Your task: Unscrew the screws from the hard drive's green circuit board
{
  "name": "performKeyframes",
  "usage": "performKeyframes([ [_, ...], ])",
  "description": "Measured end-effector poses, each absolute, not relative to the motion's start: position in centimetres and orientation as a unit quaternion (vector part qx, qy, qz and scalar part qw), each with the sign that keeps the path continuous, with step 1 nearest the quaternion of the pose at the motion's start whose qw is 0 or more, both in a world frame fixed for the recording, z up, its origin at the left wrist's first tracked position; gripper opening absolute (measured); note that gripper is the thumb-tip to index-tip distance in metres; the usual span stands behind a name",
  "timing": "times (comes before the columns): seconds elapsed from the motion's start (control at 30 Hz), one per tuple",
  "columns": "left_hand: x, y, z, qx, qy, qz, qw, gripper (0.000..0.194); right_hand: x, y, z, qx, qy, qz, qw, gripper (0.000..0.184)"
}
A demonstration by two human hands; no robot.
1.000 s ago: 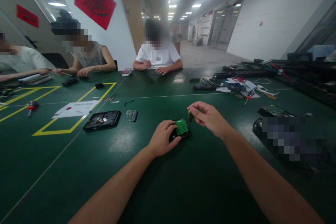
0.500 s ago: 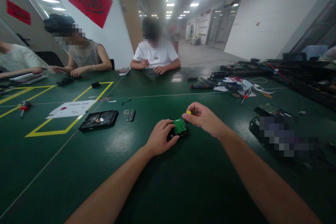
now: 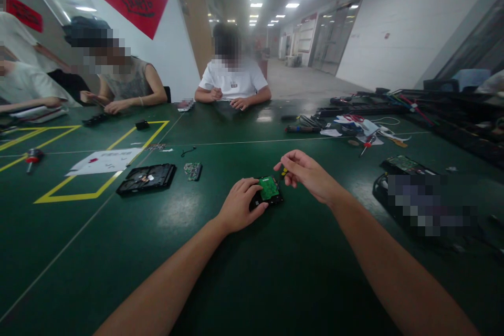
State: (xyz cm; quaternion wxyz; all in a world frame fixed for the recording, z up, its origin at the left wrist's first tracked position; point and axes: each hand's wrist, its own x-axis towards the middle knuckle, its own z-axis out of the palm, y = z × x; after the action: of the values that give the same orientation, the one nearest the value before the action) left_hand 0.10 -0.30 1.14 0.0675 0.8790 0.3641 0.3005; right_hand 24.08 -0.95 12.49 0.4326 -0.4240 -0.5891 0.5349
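Note:
A small black hard drive (image 3: pixel 276 200) lies on the green table with its circuit board (image 3: pixel 269 188) facing up. My left hand (image 3: pixel 240 206) rests over its left side, fingers on the far part and thumb at the near edge, gripping it. Between the thumb and fingers of my right hand (image 3: pixel 305 172) is a small screwdriver with a yellow and black handle (image 3: pixel 284 171). It stands roughly upright at the drive's right edge. The tip is too small to make out, so I cannot tell whether it touches a screw.
Left of the drive lie a loose circuit board (image 3: pixel 192 171), a black plastic housing (image 3: pixel 147 179) and a paper sheet (image 3: pixel 104 161). A red screwdriver (image 3: pixel 33 156) is farther left. On the right are cables, tools and a black device (image 3: pixel 409 165). Co-workers sit across the table (image 3: pixel 220 283).
My right hand has turned and its fingers have shifted on the screwdriver, showing more of the handle. My left hand and the hard drive stay in place. Another person appears at far left.

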Motion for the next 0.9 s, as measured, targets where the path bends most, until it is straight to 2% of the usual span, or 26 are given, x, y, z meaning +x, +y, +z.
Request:
performKeyframes([
  [0.23,0.09,-0.13,0.81,0.878,0.364,0.302,0.068,0.044,24.33,-1.02,12.67,-0.422,-0.634,0.511,0.398,0.031],
  [0.53,0.06,-0.22,0.92,0.881,0.366,0.295,0.061,0.044,24.22,-0.76,12.56,-0.425,-0.547,0.565,0.448,0.020],
  [0.73,0.10,-0.18,0.90,0.880,0.362,0.301,0.066,0.044,23.94,-0.92,12.48,-0.427,-0.606,0.522,0.423,0.026],
  [0.9,0.09,-0.17,0.98,0.878,0.360,0.307,0.071,0.042,23.80,-1.27,12.54,-0.417,-0.610,0.534,0.411,0.030],
])
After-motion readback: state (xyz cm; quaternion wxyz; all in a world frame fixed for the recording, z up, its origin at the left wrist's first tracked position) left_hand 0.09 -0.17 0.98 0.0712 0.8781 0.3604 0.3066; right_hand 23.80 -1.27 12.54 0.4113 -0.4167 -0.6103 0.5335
